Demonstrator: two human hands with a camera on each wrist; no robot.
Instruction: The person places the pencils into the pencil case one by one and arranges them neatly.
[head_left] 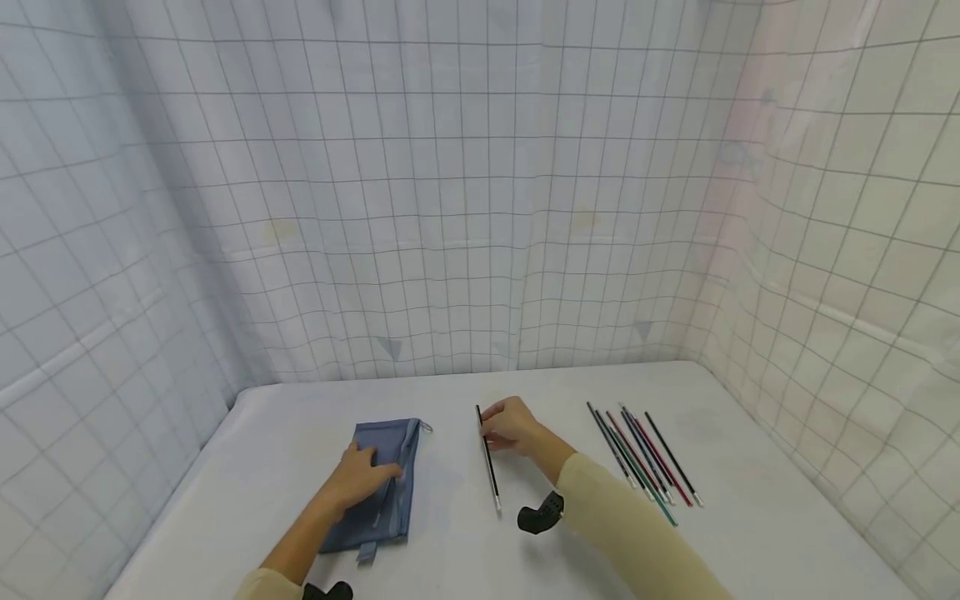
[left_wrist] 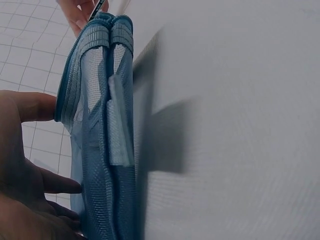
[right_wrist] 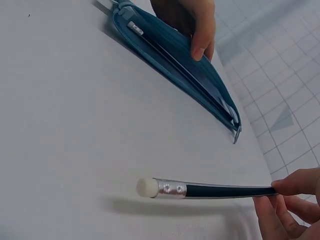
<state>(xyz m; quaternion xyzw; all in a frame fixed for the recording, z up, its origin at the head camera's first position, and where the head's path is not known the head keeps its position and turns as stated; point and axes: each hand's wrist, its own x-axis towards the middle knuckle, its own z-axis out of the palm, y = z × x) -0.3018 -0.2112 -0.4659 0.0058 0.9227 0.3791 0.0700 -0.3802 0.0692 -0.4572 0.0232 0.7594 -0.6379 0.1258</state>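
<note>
White tabletop (head_left: 450, 533), dark eraser-tipped pencil (right_wrist: 225, 191)

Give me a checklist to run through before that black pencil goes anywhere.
1. Right hand has the black pencil: ok, pinched between thumb and fingers, away from the eraser.
2. Left hand on the blue pouch: ok, fingertips touching it.
3. Pouch unzipped: ok, its long side gapes in the right wrist view.
4. Room inside: cannot tell; an eraser-tipped pencil is already in there and the depth is hidden.
5. Black pencil lined up at the opening: not ok, it is apart from the pouch.
6. Loose pencils out of the way: ok, beyond the right forearm.
</note>
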